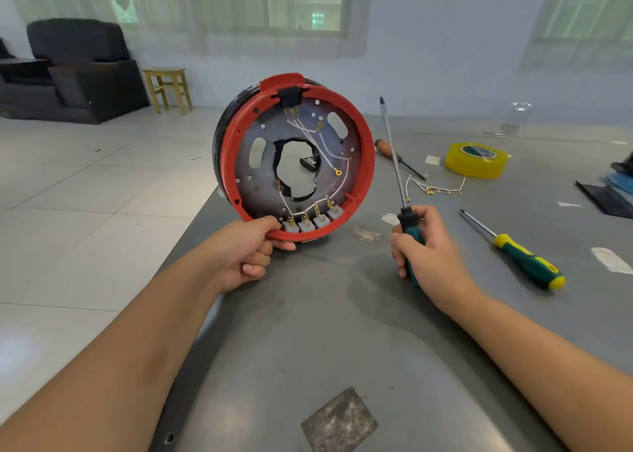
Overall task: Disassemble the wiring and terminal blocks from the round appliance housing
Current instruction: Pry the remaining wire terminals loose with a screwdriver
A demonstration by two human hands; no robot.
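Starting with the grey desk (342, 314), the round housing (363, 163) is stood up on its edge near the desk's left edge, red rim and open inside facing the camera. Left hand (250, 249) grips the bottom of that rim, thumb on the inside just beside the row of four grey terminal blocks (310, 223). White wires (318, 139) run from those blocks up across the metal plate to the black connector at the top. Right of the housing, the right hand (424, 246) is wrapped around a green-handled screwdriver (399, 184), tip pointing up. Further right of the housing lie a roll of yellow tape (476, 160), a second screwdriver (524, 256) and a loose wire bundle (436, 187).
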